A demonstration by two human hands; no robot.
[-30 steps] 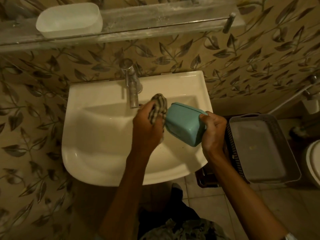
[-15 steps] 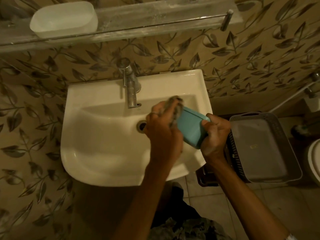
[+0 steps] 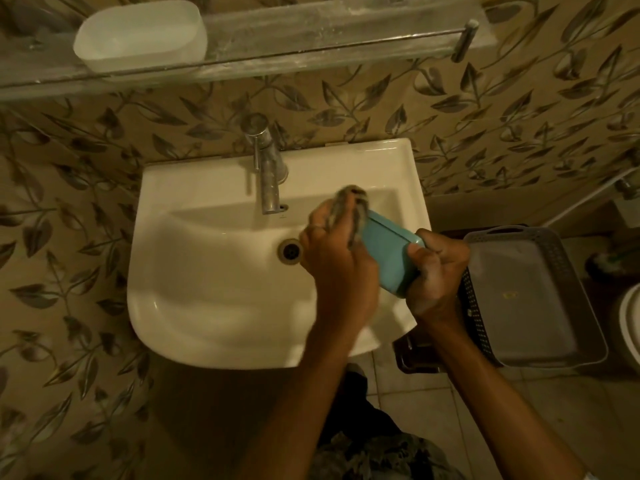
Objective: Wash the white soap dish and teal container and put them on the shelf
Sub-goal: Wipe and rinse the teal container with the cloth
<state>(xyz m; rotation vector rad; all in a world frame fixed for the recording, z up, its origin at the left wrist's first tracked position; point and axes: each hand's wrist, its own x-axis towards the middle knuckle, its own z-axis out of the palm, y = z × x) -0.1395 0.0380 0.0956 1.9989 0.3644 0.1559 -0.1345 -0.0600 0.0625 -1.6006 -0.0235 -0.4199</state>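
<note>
Over the basin: the teal container (image 3: 389,256) is held tilted above the right half of the white washbasin (image 3: 214,271), near the drain (image 3: 290,250), clear of the bowl.
Right hand (image 3: 438,271): fingers closed around the container's near end, thumb on its rim.
Left hand (image 3: 337,258): fingers curled shut on a checked cloth (image 3: 349,202), pressed against the container's far end; blurred with motion.
Change: a second ago the cloth was lifted beside the tap (image 3: 268,178); now it has swung right onto the container, which has turned more edge-on.
Meaning: scrubbing is under way, not finished.
White soap dish (image 3: 138,36): already on the glass shelf (image 3: 311,29).
Remaining: probably rinse, then shelve the container beside it.
</note>
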